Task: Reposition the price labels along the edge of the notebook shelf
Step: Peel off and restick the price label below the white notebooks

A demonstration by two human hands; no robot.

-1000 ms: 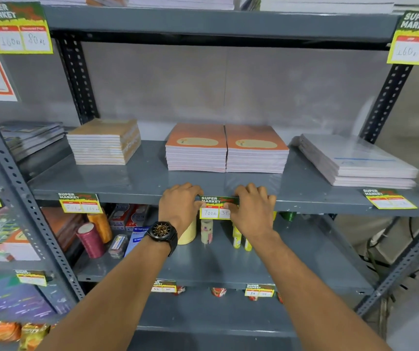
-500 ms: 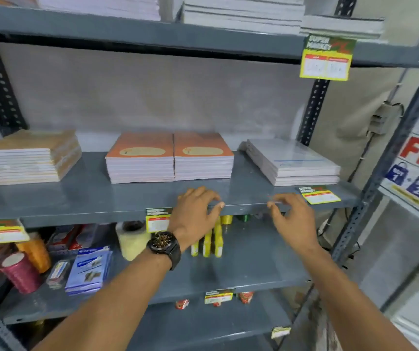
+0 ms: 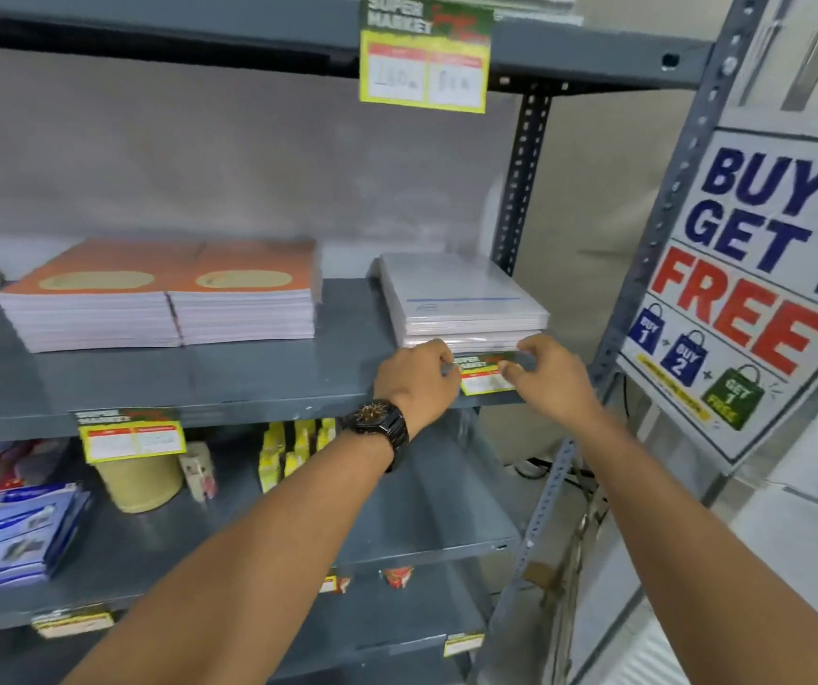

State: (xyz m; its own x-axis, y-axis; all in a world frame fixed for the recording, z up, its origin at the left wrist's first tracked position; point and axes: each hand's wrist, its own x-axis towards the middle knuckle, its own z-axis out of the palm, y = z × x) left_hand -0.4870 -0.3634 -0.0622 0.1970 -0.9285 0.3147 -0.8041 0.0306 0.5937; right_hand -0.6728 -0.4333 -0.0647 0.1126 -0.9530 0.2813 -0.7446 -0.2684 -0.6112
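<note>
Grey shelf (image 3: 248,388) holds notebook piles. Both hands, left hand (image 3: 414,383) and right hand (image 3: 552,378), pinch the end label (image 3: 483,375) in a narrow grip. I think the middle label (image 3: 132,435) looks done, so this one is left.

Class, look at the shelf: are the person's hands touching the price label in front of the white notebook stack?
Touching: the head view shows left hand and right hand pinching the price label.

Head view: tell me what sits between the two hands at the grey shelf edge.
In the head view, a green-and-yellow paper price label lies between the left hand and right hand, both pinching its ends, just below the plastic-wrapped white notebook stack.
</note>
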